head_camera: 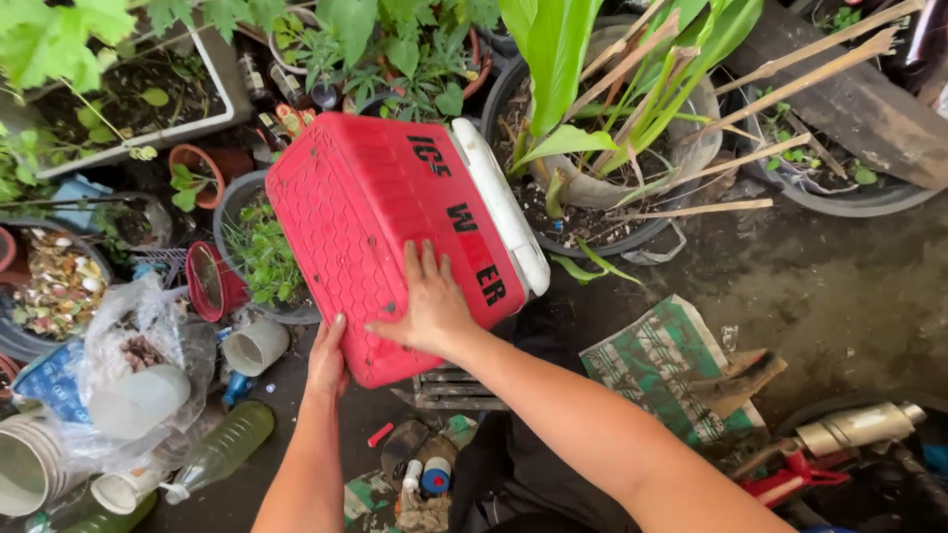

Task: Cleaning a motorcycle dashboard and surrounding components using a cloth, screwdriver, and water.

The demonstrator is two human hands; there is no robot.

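Note:
A red plastic cooler box (pixel 365 212) with a white lid (pixel 504 202) lies tilted on its side above potted plants. My right hand (pixel 430 306) lies flat on its red textured face, fingers spread. My left hand (pixel 328 357) grips the box's lower left edge from beneath. Both hands hold the box up.
Potted plants crowd the back: a grey pot with broad green leaves (pixel 592 188), a small pot of weeds (pixel 259 252), a white planter (pixel 138 99). Plastic bags, white cups (pixel 255 345) and a green bottle (pixel 222 449) lie left. A printed sack (pixel 671 365) and motorbike exhaust (pixel 854 426) sit right.

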